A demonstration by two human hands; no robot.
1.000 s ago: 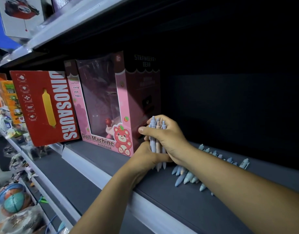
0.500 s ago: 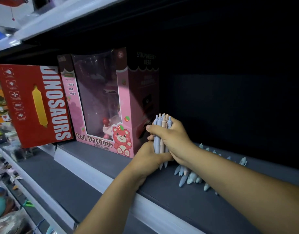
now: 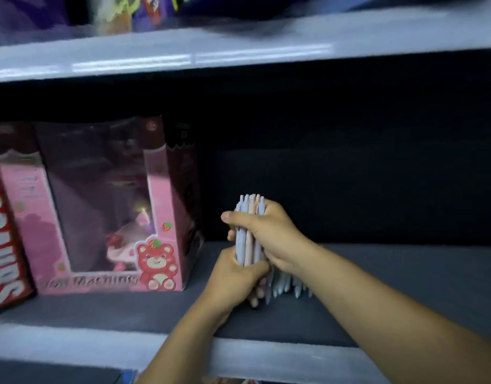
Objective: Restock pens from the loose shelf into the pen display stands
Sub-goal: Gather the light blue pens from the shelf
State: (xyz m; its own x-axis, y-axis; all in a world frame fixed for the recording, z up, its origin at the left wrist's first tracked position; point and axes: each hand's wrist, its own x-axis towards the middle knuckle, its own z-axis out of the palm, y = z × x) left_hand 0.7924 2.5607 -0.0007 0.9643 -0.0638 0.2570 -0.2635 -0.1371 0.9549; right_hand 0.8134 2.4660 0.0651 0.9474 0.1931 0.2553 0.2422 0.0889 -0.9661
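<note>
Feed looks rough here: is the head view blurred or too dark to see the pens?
Head view: motion blur smears the upper shelf edge and pink box lettering; shelf back in deep shadow; pen bundle, gripped by left hand and right hand, soft but visible.

- Dim overall; the recess behind the lower shelf [image 3: 391, 275] is near black, with no detail.
- Upper shelf edge [image 3: 238, 48] is pale, with white glare streaks.
- Motion blur throughout: lettering on the pink box [image 3: 166, 217] is smeared, and the top-shelf goods are unreadable.
- Left hand [image 3: 233, 275], right hand [image 3: 269, 231] and pens [image 3: 248, 236] are evenly lit and only softly blurred.
- Wide-angle stretch enlarges the forearms at the bottom right.
</note>
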